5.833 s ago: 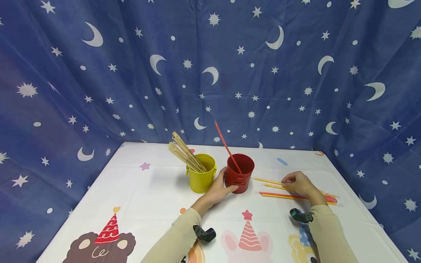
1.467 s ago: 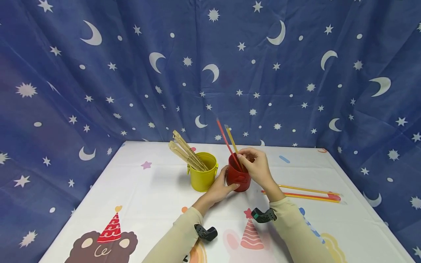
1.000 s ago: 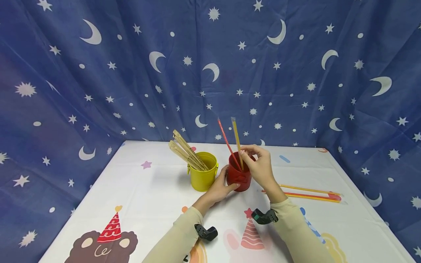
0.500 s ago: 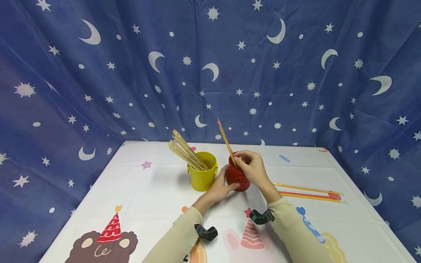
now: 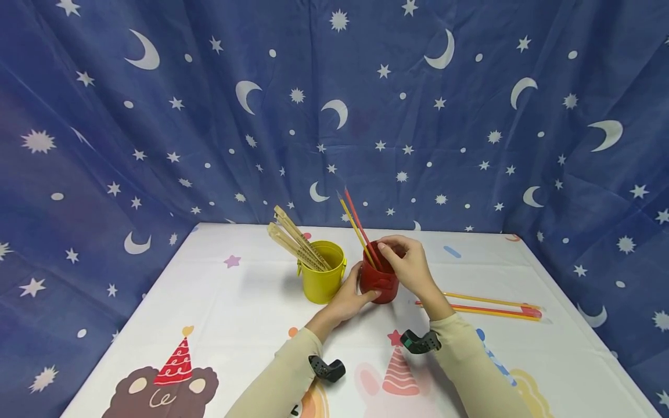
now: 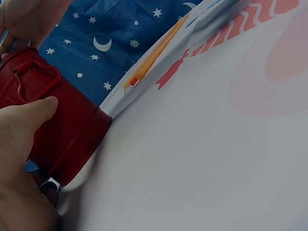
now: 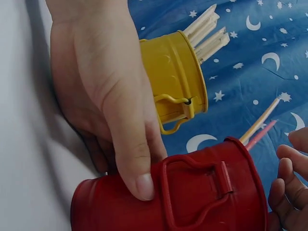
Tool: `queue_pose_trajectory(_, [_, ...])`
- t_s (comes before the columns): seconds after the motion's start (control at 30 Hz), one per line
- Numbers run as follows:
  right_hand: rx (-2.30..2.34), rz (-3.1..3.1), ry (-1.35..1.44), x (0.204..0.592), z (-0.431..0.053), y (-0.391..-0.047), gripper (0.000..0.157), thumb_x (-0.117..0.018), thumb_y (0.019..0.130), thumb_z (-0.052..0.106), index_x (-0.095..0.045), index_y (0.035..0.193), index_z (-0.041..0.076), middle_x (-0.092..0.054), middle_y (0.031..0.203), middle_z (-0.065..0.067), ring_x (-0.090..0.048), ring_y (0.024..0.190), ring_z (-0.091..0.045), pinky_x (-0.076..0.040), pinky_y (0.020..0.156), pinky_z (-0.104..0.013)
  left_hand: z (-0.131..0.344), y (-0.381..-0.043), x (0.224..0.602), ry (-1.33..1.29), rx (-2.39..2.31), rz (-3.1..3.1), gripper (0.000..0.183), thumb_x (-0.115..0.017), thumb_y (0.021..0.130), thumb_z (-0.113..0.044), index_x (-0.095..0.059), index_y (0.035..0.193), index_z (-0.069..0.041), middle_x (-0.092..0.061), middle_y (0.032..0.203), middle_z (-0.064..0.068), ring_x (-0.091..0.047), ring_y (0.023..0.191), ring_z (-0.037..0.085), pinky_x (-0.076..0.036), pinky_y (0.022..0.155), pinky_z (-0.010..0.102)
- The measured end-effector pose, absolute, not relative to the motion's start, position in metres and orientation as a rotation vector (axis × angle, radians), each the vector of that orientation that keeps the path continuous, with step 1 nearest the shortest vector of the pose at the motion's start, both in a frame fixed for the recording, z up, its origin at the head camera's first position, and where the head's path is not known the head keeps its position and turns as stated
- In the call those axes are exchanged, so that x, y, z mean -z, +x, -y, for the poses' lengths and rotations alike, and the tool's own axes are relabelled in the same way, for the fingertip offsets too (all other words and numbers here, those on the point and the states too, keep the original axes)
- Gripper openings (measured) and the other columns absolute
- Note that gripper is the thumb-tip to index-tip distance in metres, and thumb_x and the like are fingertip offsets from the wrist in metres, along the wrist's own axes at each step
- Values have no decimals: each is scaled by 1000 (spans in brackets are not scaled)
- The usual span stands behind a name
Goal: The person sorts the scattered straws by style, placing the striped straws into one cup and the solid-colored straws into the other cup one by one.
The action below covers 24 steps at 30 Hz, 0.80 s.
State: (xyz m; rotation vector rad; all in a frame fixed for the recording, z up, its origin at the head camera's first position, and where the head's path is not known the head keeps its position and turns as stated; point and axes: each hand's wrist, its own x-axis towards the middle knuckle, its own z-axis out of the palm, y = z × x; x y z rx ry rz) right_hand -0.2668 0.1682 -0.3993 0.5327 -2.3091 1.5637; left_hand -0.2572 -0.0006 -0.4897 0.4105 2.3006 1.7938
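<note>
A red bucket (image 5: 379, 285) stands upright mid-table. My left hand (image 5: 344, 303) grips its left side, the thumb pressed below the wire handle, as the left wrist view shows too. A yellow straw (image 5: 354, 225) and a red straw (image 5: 357, 215), both apparently in clear wrappers, lean in it toward the back left. My right hand (image 5: 410, 264) is at the bucket's right rim. In the right wrist view its loosely bent fingers (image 7: 288, 178) are apart from both straws and hold nothing. The straws' lower ends are hidden inside the bucket.
Left of the red bucket stands a yellow bucket (image 5: 322, 285) with several printed paper-sleeved sticks (image 5: 299, 238), like chopsticks. Several yellow and red straws (image 5: 493, 313) lie on the table at right. A starry blue curtain (image 5: 261, 145) hangs behind the table.
My right hand has brought a yellow straw from the right of the table into the red bucket and let it go beside the red one. My left hand keeps its grip.
</note>
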Motion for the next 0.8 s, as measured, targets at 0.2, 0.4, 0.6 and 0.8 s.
queue_pose_trajectory(0.2, [-1527,2287,538,396,-172,-267,20,-66,97,10,-74,108,-5,-73,97,-23,-61,76,-8,-52,66,-17,0,-257,490,430,-1810,-2306,84,-69,95,-23,-18,161,-11,-27,167,14,-23,157,30,-16,130,54])
queue_pose_trajectory(0.4, [-1489,2270,516,389,-174,-266,20,-67,97,12,-74,108,-2,-74,101,-21,-60,82,-5,-51,76,-19,0,-256,489,437,-1821,-2314,84,-69,95,-23,-18,161,-10,-28,166,15,-24,156,32,-17,129,56])
queue_pose_trajectory(0.6, [-1475,2261,503,381,-180,-265,20,-65,98,10,-74,110,-4,-74,103,-22,-58,85,-2,-50,82,-24,1,-256,489,445,-1835,-2301,82,-69,95,-22,-21,160,-11,-29,166,12,-24,156,31,-16,129,56])
queue_pose_trajectory(0.8, [-1412,2307,483,378,-204,-262,21,-62,98,3,-71,112,-9,-73,107,-27,-57,86,0,-49,83,-26,0,-255,490,450,-1834,-2290,83,-69,95,-22,-20,160,-10,-28,167,14,-23,156,32,-16,129,57])
